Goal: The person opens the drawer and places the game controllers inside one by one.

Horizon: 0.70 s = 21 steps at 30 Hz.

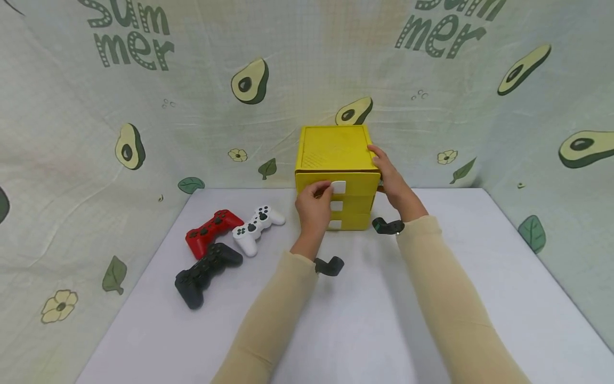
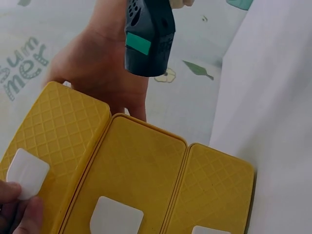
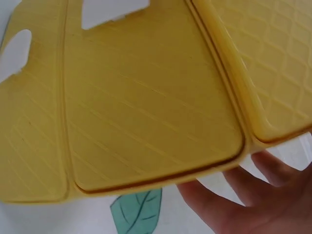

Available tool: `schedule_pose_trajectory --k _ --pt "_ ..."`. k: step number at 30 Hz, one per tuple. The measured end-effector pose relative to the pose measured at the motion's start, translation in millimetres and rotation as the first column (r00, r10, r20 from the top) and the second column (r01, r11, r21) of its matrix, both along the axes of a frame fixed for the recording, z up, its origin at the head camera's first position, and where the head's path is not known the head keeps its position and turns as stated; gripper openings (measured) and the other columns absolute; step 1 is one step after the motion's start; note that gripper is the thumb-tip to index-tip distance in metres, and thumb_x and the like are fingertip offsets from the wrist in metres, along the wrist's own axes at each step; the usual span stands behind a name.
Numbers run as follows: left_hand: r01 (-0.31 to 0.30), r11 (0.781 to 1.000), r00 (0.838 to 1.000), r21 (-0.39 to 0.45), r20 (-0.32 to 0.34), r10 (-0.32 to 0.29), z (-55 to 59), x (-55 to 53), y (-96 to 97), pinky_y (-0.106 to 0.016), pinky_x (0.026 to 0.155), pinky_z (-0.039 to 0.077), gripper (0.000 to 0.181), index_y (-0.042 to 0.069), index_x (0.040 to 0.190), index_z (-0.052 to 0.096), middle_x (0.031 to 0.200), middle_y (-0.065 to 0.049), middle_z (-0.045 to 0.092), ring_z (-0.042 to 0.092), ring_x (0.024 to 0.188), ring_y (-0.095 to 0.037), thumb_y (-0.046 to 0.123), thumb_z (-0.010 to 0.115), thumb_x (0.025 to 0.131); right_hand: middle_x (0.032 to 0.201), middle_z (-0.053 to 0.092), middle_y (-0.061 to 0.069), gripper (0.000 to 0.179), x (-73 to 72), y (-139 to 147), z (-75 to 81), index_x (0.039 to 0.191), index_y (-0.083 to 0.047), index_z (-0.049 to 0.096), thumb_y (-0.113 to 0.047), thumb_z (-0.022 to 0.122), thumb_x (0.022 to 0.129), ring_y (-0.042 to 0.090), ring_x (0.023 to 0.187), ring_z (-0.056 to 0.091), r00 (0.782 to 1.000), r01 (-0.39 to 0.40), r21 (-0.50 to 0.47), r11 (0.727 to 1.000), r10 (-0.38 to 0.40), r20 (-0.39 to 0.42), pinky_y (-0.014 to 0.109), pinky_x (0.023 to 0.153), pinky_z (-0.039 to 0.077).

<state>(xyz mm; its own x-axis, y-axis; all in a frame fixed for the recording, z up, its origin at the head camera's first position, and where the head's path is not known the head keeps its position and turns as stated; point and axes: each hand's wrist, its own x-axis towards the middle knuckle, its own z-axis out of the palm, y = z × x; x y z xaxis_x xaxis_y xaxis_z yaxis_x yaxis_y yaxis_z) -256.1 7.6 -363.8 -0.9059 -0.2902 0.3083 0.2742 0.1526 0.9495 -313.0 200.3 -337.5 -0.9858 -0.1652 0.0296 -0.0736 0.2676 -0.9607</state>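
My left hand point(image 1: 313, 208) pinches a white tab point(image 1: 339, 187) between thumb and fingertips, with no gap left there beyond the tab itself. That tab sits on the front of the top drawer point(image 1: 362, 184) of a yellow box point(image 1: 336, 146), which stands upright near the far edge of a white table point(image 1: 537, 330), just in front of a patterned cloth point(image 1: 297, 32). From my left wrist I see three ribbed yellow fronts side by side, and the one I hold by its tab seems to stand slightly proud of its neighbour. My right hand point(image 1: 394, 186) has its fingers extended and a little spread, laid along the right side of the box, with one fingertip up at the top edge; they touch it without curling round anything I can make out, and I cannot tell how hard they press. Below the tab I hold, the middle drawer's tab point(image 1: 337, 205) and the bottom drawer's tab point(image 1: 334, 224) are clear of my fingers. Well to the left of the box, three game controllers lie together on the table: a red controller point(image 1: 208, 233), a white controller point(image 1: 254, 228) to its right, and a black controller point(image 1: 203, 272) nearest me. Both my arms are in beige sleeves point(image 1: 268, 325), and a small dark camera point(image 1: 330, 266) sits at each wrist
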Motion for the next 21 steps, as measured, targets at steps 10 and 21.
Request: schedule_pose_trajectory --k 10,21 --pt "0.012 1.0 1.0 -0.02 -0.002 -0.012 -0.9 14.7 -3.7 -0.023 0.078 0.057 0.014 0.011 0.099 0.075 0.097 -0.003 0.07 0.067 0.087 -0.013 0.018 0.072 0.087 0.164 -0.002 -0.01 0.051 -2.4 11 9.4 0.149 -0.053 0.01 -0.052 0.028 0.102 0.043 0.146 0.017 0.993 -0.1 -0.032 0.994 0.102 0.061 0.066 0.11 0.028" --pt "0.043 0.999 0.999 0.011 -0.018 -0.043 -4.0 30.3 -7.8 -0.023 0.077 0.058 0.014 0.01 0.098 0.075 0.095 -0.003 0.07 0.068 0.085 -0.013 0.016 0.074 0.086 0.164 -0.001 -0.001 0.054 7.9 15 21.2 0.153 -0.042 0.008 -0.047 0.028 0.103 0.043 0.146 0.017 0.979 -0.175 -0.03 0.984 0.177 0.101 0.065 0.112 0.027"
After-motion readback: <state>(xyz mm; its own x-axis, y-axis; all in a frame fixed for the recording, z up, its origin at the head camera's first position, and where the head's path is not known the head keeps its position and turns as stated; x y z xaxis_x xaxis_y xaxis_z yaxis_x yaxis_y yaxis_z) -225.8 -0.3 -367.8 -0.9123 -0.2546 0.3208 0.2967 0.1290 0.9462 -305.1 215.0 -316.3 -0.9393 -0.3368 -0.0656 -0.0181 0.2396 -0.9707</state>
